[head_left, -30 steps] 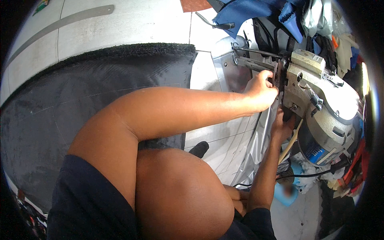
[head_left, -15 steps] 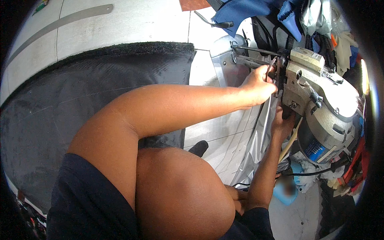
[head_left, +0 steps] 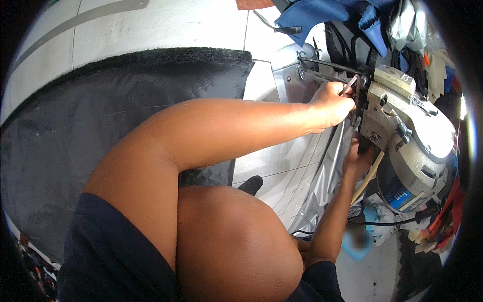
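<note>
A grey cloth-cutting machine [head_left: 397,108] lies on its side at the right, its long metal upright [head_left: 329,67] and base plate [head_left: 287,75] pointing left. My left hand [head_left: 333,104] is closed around a slim metal tool [head_left: 348,84], whose kind I cannot make out, beside the dark mechanism at the machine's front. Below it, my right hand [head_left: 357,160] reaches up against the underside of the machine's head. Its fingers are mostly hidden in shadow there, so their grip cannot be seen.
Dark sheet material [head_left: 126,110] covers the tiled floor at left. Silver plastic sheeting [head_left: 322,183] lies under the machine. Blue cloth [head_left: 312,22] and other scraps are heaped at upper right. A black cable [head_left: 387,223] runs below the motor, near a light-blue item [head_left: 359,246].
The tool in my left hand now slants up toward the right, standing out more clearly. My right hand stays under the machine's head. The whole view has shifted slightly.
</note>
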Demonstrator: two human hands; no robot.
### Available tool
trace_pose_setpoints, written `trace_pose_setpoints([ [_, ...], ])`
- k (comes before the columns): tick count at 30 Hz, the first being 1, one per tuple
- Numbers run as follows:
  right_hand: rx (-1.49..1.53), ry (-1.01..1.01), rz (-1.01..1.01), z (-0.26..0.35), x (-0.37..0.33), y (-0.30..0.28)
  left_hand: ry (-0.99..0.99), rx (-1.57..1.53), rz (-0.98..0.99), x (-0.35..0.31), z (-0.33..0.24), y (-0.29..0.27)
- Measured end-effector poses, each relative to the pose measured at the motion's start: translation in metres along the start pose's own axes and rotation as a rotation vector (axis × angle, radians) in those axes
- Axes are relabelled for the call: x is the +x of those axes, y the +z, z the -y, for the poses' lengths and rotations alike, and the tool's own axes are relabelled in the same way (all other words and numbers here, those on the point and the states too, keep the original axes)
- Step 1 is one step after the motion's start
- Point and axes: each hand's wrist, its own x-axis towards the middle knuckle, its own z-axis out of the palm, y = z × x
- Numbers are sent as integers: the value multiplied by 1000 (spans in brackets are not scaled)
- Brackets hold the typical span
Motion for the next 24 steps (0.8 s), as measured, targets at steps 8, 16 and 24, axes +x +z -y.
trace_pose_setpoints([
  [8, -13, -46, 28, 9, 1, -9, -111, 9, -67, 4, 6, 4],
  [16, 18, 71, 107, -2, 5, -14, -131, -133, 23, 7, 7, -3],
  [24, -23, -16, 62, 1, 5, -12, -128, -137, 31, -1, 1, 1],
])
